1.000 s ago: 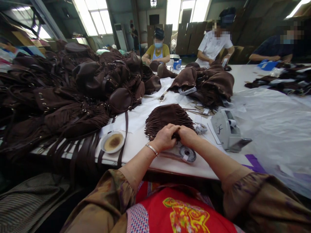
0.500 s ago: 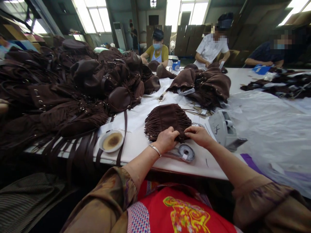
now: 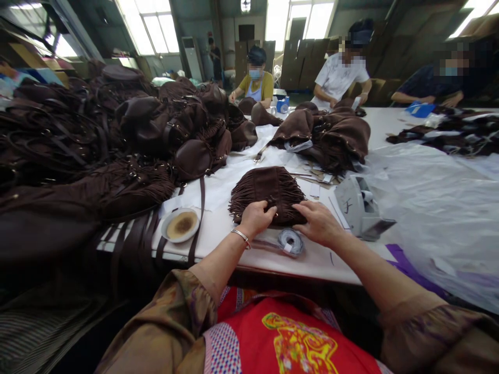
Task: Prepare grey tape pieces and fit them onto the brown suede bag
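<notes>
A dark brown fringed suede piece (image 3: pixel 268 182) lies on the white table in front of me. My left hand (image 3: pixel 257 217) is closed at its near edge, thumb and fingers gripping the brown material. My right hand (image 3: pixel 316 222) is at the near right corner, fingers apart with the fingertips touching the fringe. Small metal rings show along the near edge between the hands. Just below, a roll of grey tape (image 3: pixel 290 242) lies on the table. A silver bangle circles my left wrist.
Brown bags (image 3: pixel 144 124) are heaped on the left, and more (image 3: pixel 327 135) lie farther back. A white dish (image 3: pixel 180 225) sits at left. A grey tape dispenser (image 3: pixel 356 208) and plastic sheeting (image 3: pixel 440 192) are at right. Several people work across the table.
My left hand has shifted slightly left and up along the edge. My right hand's fingers have spread. The tape roll has moved a little left. At far left, a brown bag has come nearer the table's front edge.
</notes>
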Demonstrator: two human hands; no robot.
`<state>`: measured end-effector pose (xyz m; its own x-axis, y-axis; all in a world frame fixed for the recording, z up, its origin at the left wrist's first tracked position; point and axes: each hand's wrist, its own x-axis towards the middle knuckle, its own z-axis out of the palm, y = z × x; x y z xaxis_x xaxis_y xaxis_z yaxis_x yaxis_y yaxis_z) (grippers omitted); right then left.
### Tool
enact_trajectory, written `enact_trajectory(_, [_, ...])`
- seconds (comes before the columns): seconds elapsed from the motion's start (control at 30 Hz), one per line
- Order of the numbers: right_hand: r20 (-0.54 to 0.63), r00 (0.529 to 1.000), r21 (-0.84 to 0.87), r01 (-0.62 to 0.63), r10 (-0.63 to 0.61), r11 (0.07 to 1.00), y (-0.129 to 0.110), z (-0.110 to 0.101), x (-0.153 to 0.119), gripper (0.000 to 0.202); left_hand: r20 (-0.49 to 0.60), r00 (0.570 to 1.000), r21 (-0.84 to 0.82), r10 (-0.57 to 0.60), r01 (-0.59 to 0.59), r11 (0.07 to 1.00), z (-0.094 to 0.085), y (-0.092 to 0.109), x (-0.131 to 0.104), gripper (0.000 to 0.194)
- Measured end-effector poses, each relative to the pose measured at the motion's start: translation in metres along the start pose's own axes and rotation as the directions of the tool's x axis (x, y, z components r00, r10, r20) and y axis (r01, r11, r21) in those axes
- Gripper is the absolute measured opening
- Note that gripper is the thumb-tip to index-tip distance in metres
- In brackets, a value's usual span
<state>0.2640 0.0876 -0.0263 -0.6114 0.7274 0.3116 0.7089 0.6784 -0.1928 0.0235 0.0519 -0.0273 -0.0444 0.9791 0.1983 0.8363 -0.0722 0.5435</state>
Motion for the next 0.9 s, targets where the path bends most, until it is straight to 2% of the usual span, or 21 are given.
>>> enact_trajectory(0.07, [0.006,1.000,-0.057,-0.007,0.008,0.998,-0.005,0.013,0.001,0.056,0.019,0.999,-0.012,0.029,-0.029,1.000,-0.006,-0.002,0.001,0.033])
enact_trajectory(0.13, [-0.065,0.993,-0.072,-0.104,0.100,0.992,-0.002,0.025,0.003,0.055,0.042,0.988,0.015,0.147,-0.148,0.989,-0.014,-0.007,-0.002,0.024])
enact_trajectory(0.17, [-0.095,0.985,-0.068,-0.151,0.145,0.986,0.002,0.030,0.003,0.053,0.052,0.976,0.059,0.212,-0.215,0.975,-0.019,-0.011,-0.005,0.029])
enact_trajectory(0.23, [-0.120,0.971,-0.063,-0.214,0.205,0.975,0.008,0.036,0.005,0.049,0.082,0.957,0.195,0.278,-0.289,0.937,-0.027,-0.019,-0.013,0.056])
enact_trajectory(0.27, [-0.122,0.968,-0.059,-0.228,0.219,0.972,0.009,0.037,0.006,0.046,0.096,0.959,0.265,0.267,-0.283,0.922,-0.029,-0.023,-0.016,0.064])
enact_trajectory(0.3, [-0.131,0.965,-0.052,-0.235,0.227,0.971,0.009,0.037,0.007,0.042,0.106,0.965,0.317,0.238,-0.260,0.912,-0.030,-0.026,-0.019,0.064])
enact_trajectory(0.43, [-0.249,0.925,-0.013,-0.300,0.287,0.954,-0.001,0.031,0.014,0.032,0.092,0.990,0.337,0.108,-0.133,0.932,-0.030,-0.038,-0.017,0.025])
enact_trajectory(0.5, [-0.288,0.873,0.011,-0.407,0.392,0.913,-0.005,0.028,0.014,0.033,0.035,0.997,0.276,0.069,-0.076,0.958,-0.029,-0.042,-0.010,0.022])
enact_trajectory(0.57, [-0.231,0.798,0.051,-0.562,0.557,0.826,-0.005,0.028,0.012,0.036,-0.033,0.999,0.201,0.028,-0.020,0.979,-0.029,-0.044,-0.003,0.022])
enact_trajectory(0.63, [-0.086,0.712,0.078,-0.693,0.697,0.717,-0.001,0.031,0.011,0.041,-0.069,0.998,0.133,-0.001,0.011,0.991,-0.029,-0.046,0.002,0.023])
enact_trajectory(0.7, [0.071,0.647,0.145,-0.760,0.760,0.633,0.006,0.035,0.013,0.048,-0.063,0.998,0.070,0.000,0.004,0.998,-0.030,-0.047,0.005,0.023])
enact_trajectory(0.77, [0.150,0.618,0.269,-0.777,0.772,0.569,0.012,0.038,0.020,0.050,-0.038,0.999,0.021,0.029,-0.028,0.999,-0.033,-0.048,0.006,0.022])
enact_trajectory(0.83, [0.142,0.615,0.383,-0.757,0.776,0.530,0.016,0.042,0.031,0.046,-0.014,0.998,0.006,0.055,-0.055,0.998,-0.036,-0.049,0.005,0.020])
enact_trajectory(0.9, [0.094,0.635,0.430,-0.720,0.767,0.544,0.016,0.046,0.042,0.038,-0.013,0.999,0.043,0.051,-0.050,0.998,-0.038,-0.050,0.002,0.020])
